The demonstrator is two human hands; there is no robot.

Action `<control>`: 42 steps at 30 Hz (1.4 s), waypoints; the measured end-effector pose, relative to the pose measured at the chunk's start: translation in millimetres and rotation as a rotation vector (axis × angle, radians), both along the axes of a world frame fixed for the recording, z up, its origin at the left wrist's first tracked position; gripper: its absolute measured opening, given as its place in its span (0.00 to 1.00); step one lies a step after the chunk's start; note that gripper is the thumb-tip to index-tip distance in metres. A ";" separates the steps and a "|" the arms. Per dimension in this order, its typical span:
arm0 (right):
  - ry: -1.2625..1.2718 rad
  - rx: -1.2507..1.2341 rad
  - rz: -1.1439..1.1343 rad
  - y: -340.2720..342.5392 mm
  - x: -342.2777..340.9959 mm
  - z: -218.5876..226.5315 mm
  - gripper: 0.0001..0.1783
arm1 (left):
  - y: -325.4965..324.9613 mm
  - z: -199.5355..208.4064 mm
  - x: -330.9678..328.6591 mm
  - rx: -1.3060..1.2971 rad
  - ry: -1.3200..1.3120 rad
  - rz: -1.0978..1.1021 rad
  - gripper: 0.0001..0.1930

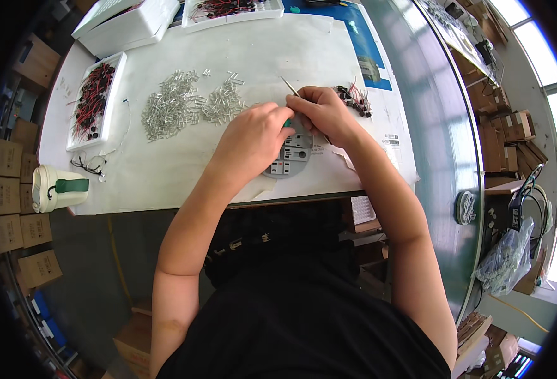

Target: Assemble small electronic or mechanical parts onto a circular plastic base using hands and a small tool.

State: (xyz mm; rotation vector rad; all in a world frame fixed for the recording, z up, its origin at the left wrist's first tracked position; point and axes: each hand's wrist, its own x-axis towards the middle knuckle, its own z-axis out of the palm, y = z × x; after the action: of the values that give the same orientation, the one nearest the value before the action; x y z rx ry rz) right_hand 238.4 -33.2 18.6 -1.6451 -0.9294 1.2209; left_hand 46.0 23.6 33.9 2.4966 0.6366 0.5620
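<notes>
Over a grey round fixture (pixel 300 165) with small slots and blocks, both hands are close together near the table's front. My left hand (pixel 253 139) is closed in a pinch at a small green piece (pixel 288 123), mostly hidden by the fingers. My right hand (pixel 326 114) is closed around a thin pointed tool (pixel 289 86), its light tip sticking out up and to the left. The right fingertips meet the left ones above the fixture. Just left of the hands lie piles of small clear plastic pieces (pixel 171 107). Black parts with red wires (pixel 354 101) lie right of my right hand.
A white tray (pixel 121 69) of red-wired black parts stands at the left, another tray (pixel 234 21) at the back. Beside it sits a white foam box (pixel 127 28). Glasses (pixel 90 165) and a cream cup (pixel 48 189) are near the left front edge. A blue mat (pixel 363 44) lies back right.
</notes>
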 end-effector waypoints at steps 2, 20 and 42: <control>-0.002 0.011 -0.009 1.5 -1.4 -2.3 0.16 | -2.0 4.6 2.3 0.070 0.093 -0.018 0.09; -1.135 -0.098 0.161 3.5 71.3 50.4 0.13 | -20.0 -39.2 -9.0 0.040 -0.247 0.130 0.17; -0.391 0.691 0.109 -53.3 -24.1 61.1 0.11 | -20.9 15.1 -36.4 -0.144 -0.718 -0.059 0.20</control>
State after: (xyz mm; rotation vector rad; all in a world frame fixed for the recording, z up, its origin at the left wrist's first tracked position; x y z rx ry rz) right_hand 214.3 -86.5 79.7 -1.2839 -1.4967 0.5334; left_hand 9.6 2.6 49.0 1.9672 0.3021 1.2503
